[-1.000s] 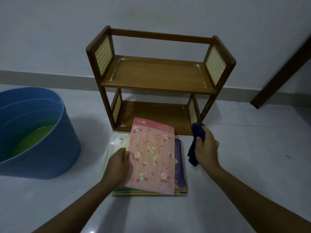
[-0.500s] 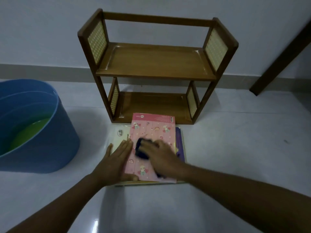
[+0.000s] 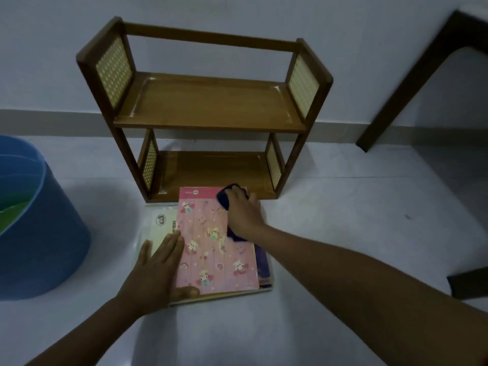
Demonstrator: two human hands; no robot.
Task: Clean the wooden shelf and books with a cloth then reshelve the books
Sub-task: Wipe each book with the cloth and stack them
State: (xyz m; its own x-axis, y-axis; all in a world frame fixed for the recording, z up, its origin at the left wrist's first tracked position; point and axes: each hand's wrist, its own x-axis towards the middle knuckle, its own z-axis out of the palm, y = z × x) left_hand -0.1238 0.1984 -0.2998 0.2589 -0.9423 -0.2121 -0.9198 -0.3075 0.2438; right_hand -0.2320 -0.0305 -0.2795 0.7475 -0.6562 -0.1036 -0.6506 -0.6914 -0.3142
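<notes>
Right hand point(image 3: 244, 211) grips dark cloth point(image 3: 226, 198) at pink book point(image 3: 215, 240) far corner nearest wooden shelf point(image 3: 211, 104); book's long axis runs toward shelf. Left hand point(image 3: 155, 268) (fingers flat, spread) pins near-left edge.

blue tub point(image 3: 39, 247), green liquid inside | dark wooden furniture leg point(image 3: 412, 85) by wall

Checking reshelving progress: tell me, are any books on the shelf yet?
No: both tiers of the shelf are bare, and the books lie stacked on the floor before it.
</notes>
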